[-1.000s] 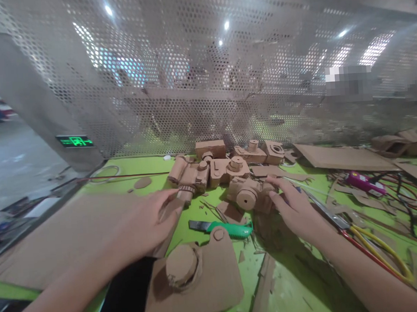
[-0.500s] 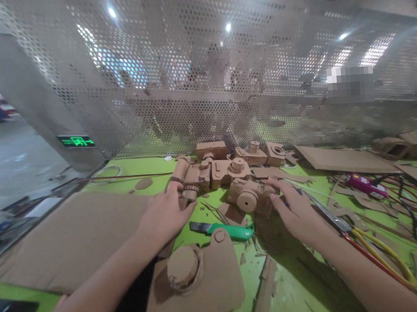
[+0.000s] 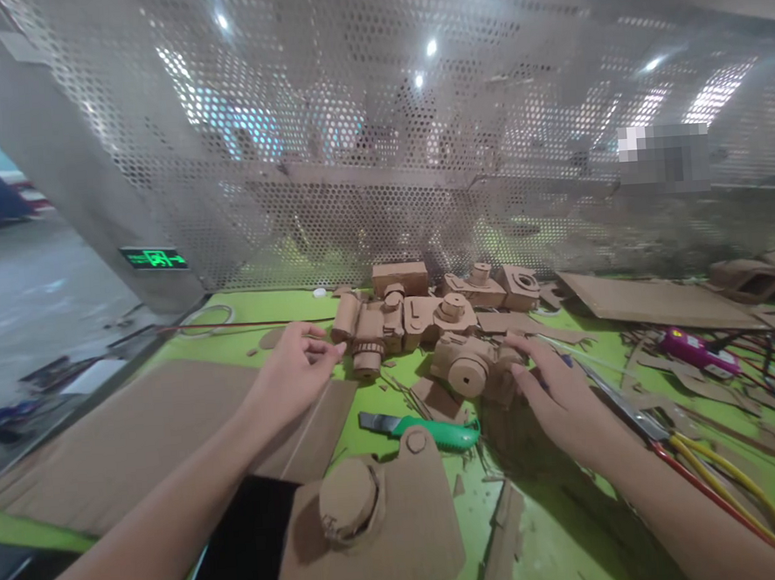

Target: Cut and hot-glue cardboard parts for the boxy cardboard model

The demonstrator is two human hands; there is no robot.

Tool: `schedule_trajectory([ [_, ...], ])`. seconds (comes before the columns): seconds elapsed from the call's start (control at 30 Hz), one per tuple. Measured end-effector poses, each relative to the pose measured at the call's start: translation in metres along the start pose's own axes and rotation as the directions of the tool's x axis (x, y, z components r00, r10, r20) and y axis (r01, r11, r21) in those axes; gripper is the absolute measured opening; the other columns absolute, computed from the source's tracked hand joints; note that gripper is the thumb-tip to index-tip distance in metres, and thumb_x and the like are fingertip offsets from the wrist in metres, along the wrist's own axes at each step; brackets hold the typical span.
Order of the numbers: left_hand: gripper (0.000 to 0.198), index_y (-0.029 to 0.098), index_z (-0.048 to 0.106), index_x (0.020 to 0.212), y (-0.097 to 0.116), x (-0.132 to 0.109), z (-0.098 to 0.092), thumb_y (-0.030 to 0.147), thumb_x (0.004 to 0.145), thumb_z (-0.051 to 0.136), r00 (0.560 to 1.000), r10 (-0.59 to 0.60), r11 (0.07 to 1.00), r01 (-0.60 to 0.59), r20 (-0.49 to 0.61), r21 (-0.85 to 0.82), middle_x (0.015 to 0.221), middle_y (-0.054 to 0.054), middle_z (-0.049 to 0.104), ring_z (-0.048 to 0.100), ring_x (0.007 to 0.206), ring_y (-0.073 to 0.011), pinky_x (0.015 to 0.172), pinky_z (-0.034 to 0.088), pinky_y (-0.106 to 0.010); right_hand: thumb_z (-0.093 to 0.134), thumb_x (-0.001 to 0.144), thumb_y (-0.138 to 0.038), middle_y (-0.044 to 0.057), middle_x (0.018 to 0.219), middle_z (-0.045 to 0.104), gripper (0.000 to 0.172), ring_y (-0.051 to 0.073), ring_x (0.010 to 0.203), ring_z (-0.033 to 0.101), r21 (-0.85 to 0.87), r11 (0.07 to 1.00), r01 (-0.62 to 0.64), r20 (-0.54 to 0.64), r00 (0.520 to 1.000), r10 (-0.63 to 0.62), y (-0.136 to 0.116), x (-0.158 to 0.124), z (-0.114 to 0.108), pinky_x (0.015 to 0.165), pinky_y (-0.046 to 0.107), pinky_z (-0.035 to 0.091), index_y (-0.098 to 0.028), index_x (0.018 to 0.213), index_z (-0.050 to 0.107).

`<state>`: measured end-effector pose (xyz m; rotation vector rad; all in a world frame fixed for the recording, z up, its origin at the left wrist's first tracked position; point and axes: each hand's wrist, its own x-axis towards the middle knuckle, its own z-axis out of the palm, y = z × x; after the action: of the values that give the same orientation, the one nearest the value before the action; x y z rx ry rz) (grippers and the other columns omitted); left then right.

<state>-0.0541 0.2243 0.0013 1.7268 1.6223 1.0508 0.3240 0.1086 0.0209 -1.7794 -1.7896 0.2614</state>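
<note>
My left hand (image 3: 295,370) hovers just left of a cardboard camera (image 3: 367,331) with a long ribbed lens. Its fingers are loosely bent, thumb apart, and nothing is between them. To the right, my right hand (image 3: 551,389) grips the right end of a smaller cardboard camera (image 3: 468,368) with a round lens, thumb and fingers around that end. Behind them sits another cardboard camera (image 3: 438,316). A green utility knife (image 3: 428,429), blade out, lies in front of the cameras. Nearest me is a flat cardboard camera piece (image 3: 418,520) with a round disc lens.
Cardboard sheets lie at left (image 3: 191,407) and back right (image 3: 651,298). Scissors (image 3: 687,460) and a purple tool (image 3: 699,354) with cables are at right among scraps. A perforated metal screen (image 3: 368,186) closes off the back. A black flat object (image 3: 242,544) is near me.
My left hand has let go of the long-lens cardboard camera and drawn back to the left. My right hand stays on the smaller camera. The view has shifted slightly.
</note>
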Motion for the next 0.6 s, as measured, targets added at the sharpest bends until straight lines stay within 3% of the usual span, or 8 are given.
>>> schedule_trajectory([
  [0.23,0.028,0.018,0.071,0.129,-0.0111,0.0099,-0.0015,0.034,0.106,0.076,1.000,0.015,1.000,-0.015,0.009,-0.026,0.123,-0.008,0.076,0.077,0.102,-0.0258,0.091,0.067,-0.047,0.047,0.112,-0.042,0.017,0.146,0.071,0.042,0.033,0.116,0.073,0.013,1.000,0.001,-0.012,1.000,-0.001,0.0025,0.0013,0.0021,0.104,0.051,0.054,-0.024,0.146,0.061],
  [0.43,0.025,0.017,0.072,0.125,-0.0092,0.0085,-0.0010,0.033,0.106,0.077,0.997,0.065,0.996,-0.067,-0.038,-0.058,0.121,-0.008,0.077,0.077,0.103,-0.0256,0.090,0.067,-0.046,0.047,0.112,-0.042,0.017,0.144,0.072,0.042,0.029,0.098,0.075,-0.002,1.000,0.000,-0.008,1.000,0.000,0.0007,0.0003,0.0013,0.098,0.049,0.057,-0.024,0.147,0.061],
  [0.6,0.023,0.017,0.074,0.121,-0.0107,0.0077,0.0018,0.033,0.105,0.077,0.994,0.094,0.994,-0.097,-0.061,-0.046,0.119,-0.007,0.078,0.077,0.102,-0.0255,0.091,0.067,-0.047,0.047,0.112,-0.044,0.016,0.145,0.072,0.043,0.031,0.102,0.076,-0.020,1.000,0.018,0.003,1.000,-0.018,0.0063,0.0004,0.0023,0.099,0.050,0.057,-0.025,0.149,0.061],
])
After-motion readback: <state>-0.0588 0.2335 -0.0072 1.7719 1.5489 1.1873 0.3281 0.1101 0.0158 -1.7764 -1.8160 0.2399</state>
